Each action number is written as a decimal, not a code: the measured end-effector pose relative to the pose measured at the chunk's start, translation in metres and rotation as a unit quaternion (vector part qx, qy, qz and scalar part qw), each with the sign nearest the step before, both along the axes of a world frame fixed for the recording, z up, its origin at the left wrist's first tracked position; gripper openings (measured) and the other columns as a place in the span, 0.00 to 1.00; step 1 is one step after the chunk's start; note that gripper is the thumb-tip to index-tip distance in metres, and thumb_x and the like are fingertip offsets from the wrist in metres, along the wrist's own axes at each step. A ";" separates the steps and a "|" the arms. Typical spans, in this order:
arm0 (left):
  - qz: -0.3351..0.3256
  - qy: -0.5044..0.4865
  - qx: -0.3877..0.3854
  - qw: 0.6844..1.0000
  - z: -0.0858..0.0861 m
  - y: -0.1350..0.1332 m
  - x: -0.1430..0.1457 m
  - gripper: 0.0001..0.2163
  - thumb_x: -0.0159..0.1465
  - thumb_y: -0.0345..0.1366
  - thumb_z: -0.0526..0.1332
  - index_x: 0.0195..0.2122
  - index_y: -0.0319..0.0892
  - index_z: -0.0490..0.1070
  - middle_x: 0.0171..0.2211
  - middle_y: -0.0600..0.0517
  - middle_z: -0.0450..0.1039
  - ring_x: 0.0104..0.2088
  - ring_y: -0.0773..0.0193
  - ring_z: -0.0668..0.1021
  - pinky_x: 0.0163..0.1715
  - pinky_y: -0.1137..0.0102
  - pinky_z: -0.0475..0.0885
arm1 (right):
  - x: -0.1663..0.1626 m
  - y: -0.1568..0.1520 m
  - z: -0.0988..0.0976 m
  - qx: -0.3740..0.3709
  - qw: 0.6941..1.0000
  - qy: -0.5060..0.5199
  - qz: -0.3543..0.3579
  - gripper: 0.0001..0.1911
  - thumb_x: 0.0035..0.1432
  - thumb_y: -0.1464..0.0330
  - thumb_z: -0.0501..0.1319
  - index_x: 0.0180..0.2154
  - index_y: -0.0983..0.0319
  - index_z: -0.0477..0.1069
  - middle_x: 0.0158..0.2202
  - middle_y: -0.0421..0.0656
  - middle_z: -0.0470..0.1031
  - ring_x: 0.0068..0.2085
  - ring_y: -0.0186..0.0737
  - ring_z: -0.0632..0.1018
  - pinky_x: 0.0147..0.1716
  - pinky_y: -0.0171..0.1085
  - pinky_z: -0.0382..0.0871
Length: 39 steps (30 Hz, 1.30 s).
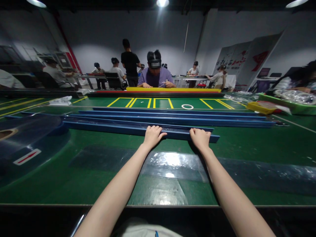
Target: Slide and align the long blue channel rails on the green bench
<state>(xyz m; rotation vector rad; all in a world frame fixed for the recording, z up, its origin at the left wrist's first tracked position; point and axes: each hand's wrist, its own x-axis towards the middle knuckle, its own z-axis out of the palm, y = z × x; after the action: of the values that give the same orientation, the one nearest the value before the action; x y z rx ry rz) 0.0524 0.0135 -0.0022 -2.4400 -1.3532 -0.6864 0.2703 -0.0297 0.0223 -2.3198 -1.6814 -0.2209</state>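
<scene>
A: What containers sit on the counter?

B: 2 at the far right. A yellow tray holds something pale and flat that is too small to make out. Just behind it, a green tray is filled with crumpled clear bags and is cut off by the frame edge. A long yellow tray lies across the far side, in front of a person in a purple shirt. Its inside is hidden from here.

A: And the hands?

B: Both are on the nearest blue rail, which lies crosswise on the counter straight ahead. The left hand curls its fingers over the rail's far edge with the thumb pointing right, so that grip is closed on the rail. The right hand is near the rail's right end, knuckles up and fingers folded over the top. That grip is closed on it too.

A: Anything else nearby?

B: More blue rails lie parallel just behind. A sheet of clear film lies under the forearms, glaring under the lamps. At the left, a dark blue curved shape with a red arrow label is distorted and hard to identify.
</scene>
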 end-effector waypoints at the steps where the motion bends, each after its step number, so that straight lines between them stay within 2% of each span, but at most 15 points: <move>1: 0.000 0.000 0.000 1.000 0.000 0.000 0.000 0.16 0.64 0.49 0.52 0.32 0.42 0.70 0.34 0.49 0.74 0.38 0.59 0.72 0.35 0.66 0.56 | 0.000 0.000 0.000 0.000 1.000 0.001 0.000 0.23 0.60 0.66 0.42 0.33 0.64 0.76 0.37 0.51 0.77 0.40 0.46 0.74 0.38 0.42 0.53; 39: 0.005 -0.002 -0.022 1.000 0.001 0.000 0.002 0.15 0.64 0.46 0.53 0.32 0.40 0.70 0.34 0.49 0.74 0.39 0.59 0.73 0.35 0.65 0.56 | 0.001 0.001 -0.003 0.017 1.000 -0.011 0.005 0.22 0.60 0.67 0.43 0.32 0.64 0.76 0.35 0.52 0.78 0.38 0.45 0.74 0.37 0.41 0.52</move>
<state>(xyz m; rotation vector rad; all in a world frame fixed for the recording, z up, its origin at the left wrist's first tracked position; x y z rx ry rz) 0.0542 0.0134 -0.0007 -2.4639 -1.3960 -0.6676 0.2715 -0.0291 0.0189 -2.2915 -1.6855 -0.2717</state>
